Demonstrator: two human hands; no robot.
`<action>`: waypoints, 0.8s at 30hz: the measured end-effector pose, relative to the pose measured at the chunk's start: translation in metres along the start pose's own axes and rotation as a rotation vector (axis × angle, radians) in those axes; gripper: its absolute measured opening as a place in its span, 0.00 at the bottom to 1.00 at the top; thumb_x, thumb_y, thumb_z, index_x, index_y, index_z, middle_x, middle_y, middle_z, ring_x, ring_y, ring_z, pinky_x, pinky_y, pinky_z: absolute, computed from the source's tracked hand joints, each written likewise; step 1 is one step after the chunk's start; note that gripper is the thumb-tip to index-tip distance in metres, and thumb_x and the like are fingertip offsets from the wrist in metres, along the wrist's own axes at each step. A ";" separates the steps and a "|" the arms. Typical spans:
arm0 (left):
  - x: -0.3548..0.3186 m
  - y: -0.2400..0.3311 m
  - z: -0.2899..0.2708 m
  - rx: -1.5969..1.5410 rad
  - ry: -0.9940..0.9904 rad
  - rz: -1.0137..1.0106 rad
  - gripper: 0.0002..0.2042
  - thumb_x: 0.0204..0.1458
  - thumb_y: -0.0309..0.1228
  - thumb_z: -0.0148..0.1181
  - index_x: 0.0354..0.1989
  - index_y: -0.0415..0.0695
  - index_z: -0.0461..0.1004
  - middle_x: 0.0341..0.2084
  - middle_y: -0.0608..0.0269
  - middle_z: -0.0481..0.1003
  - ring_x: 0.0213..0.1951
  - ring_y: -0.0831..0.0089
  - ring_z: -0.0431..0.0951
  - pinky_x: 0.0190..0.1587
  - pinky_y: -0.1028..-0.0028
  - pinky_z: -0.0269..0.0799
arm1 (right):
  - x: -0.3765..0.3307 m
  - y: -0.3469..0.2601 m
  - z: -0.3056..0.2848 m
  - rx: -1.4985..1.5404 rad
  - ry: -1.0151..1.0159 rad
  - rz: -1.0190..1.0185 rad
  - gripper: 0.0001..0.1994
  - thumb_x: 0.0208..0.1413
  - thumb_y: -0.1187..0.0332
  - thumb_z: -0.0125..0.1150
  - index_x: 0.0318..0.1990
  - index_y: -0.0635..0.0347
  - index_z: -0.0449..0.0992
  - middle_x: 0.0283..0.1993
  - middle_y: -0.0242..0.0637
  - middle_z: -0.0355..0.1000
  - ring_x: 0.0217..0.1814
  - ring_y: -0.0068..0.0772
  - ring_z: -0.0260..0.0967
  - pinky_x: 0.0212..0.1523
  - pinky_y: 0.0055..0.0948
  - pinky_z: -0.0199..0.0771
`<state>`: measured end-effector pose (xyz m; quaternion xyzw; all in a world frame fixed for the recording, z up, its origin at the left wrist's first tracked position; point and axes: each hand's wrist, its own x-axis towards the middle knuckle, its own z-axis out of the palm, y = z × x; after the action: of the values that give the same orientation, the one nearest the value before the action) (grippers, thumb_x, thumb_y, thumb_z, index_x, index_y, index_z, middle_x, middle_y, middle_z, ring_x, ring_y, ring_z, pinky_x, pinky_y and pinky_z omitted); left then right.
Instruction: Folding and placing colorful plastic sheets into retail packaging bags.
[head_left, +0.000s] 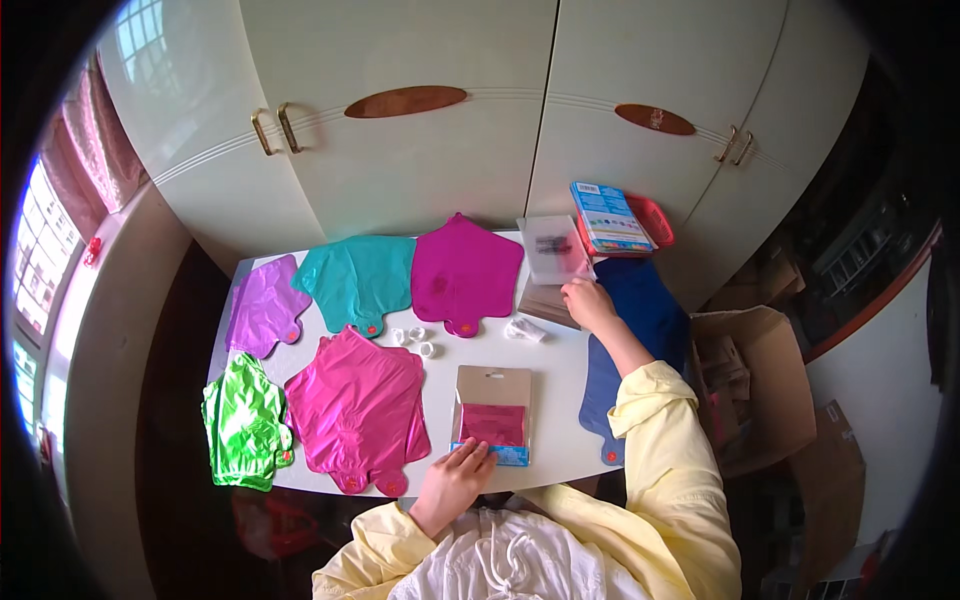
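At the table's near edge, my left hand [455, 484] lies with its fingers stretched over the bottom of a flat package [492, 424]. That package has a brown card top with a hang hole, a folded magenta foil piece inside and a blue strip below. My right hand [588, 302] reaches to the far right, its fingers closed on the lower corner of a translucent plastic bag [548, 250]. Brown cards [545, 302] lie partly under the bags. Between the hands sit several small white rings [428, 350] and a small clear packet of white pieces [527, 330].
Flat foil balloons lie around the table: purple [268, 305], teal [355, 285], dark magenta [466, 275], green [245, 425], pink [355, 405] and navy [635, 320]. Blue printed packs [610, 215] rest on a red basket [655, 222]. An open cardboard box [770, 390] stands right; cabinets [420, 160] rise behind.
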<state>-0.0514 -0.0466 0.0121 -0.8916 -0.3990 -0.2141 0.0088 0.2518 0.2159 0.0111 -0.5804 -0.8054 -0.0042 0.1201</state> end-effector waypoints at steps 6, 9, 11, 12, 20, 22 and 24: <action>0.003 -0.004 -0.001 -0.026 -0.047 -0.005 0.13 0.45 0.29 0.58 0.42 0.45 0.76 0.44 0.62 0.76 0.46 0.66 0.77 0.43 0.72 0.76 | 0.004 -0.001 0.002 -0.243 0.053 -0.141 0.06 0.44 0.72 0.55 0.26 0.58 0.79 0.29 0.40 0.75 0.38 0.42 0.74 0.43 0.38 0.72; 0.008 -0.006 -0.004 -0.064 -0.081 -0.004 0.13 0.47 0.30 0.60 0.42 0.44 0.76 0.45 0.62 0.75 0.43 0.67 0.77 0.41 0.72 0.76 | 0.002 -0.002 0.001 -0.367 0.141 -0.202 0.03 0.42 0.71 0.58 0.25 0.57 0.77 0.27 0.37 0.74 0.36 0.38 0.74 0.40 0.37 0.72; 0.015 -0.006 -0.010 -0.092 -0.099 0.003 0.13 0.47 0.31 0.60 0.42 0.44 0.75 0.45 0.62 0.75 0.41 0.68 0.77 0.39 0.72 0.76 | -0.004 -0.001 -0.001 -0.360 0.224 -0.176 0.03 0.41 0.70 0.59 0.24 0.57 0.76 0.26 0.36 0.74 0.35 0.38 0.74 0.38 0.36 0.73; 0.016 -0.007 -0.013 -0.096 -0.106 -0.006 0.13 0.47 0.31 0.60 0.42 0.43 0.75 0.45 0.62 0.75 0.40 0.69 0.77 0.38 0.72 0.76 | -0.007 -0.012 -0.009 -0.323 0.263 -0.150 0.03 0.41 0.70 0.59 0.24 0.58 0.76 0.27 0.36 0.74 0.34 0.38 0.74 0.38 0.36 0.73; 0.013 -0.018 -0.003 0.036 -0.044 0.160 0.11 0.42 0.27 0.55 0.36 0.41 0.72 0.42 0.59 0.75 0.38 0.72 0.76 0.34 0.75 0.76 | -0.116 -0.112 -0.089 0.531 0.013 -0.115 0.06 0.49 0.76 0.55 0.35 0.55 0.74 0.28 0.43 0.73 0.31 0.43 0.73 0.29 0.34 0.71; 0.012 -0.019 0.000 0.063 -0.027 0.193 0.09 0.42 0.27 0.55 0.34 0.40 0.71 0.42 0.58 0.75 0.37 0.72 0.76 0.33 0.76 0.76 | -0.157 -0.124 -0.095 0.703 -0.126 -0.189 0.08 0.48 0.76 0.59 0.37 0.57 0.76 0.30 0.39 0.74 0.29 0.34 0.73 0.29 0.28 0.70; 0.013 -0.020 0.002 0.071 0.009 0.200 0.08 0.42 0.27 0.55 0.32 0.40 0.71 0.42 0.57 0.75 0.37 0.72 0.76 0.32 0.76 0.76 | -0.189 -0.132 -0.093 0.943 -0.369 -0.204 0.12 0.47 0.73 0.64 0.42 0.59 0.77 0.32 0.35 0.74 0.30 0.27 0.72 0.31 0.25 0.71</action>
<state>-0.0576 -0.0235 0.0126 -0.9251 -0.3155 -0.2019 0.0632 0.2017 -0.0178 0.0811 -0.3728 -0.7801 0.4499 0.2235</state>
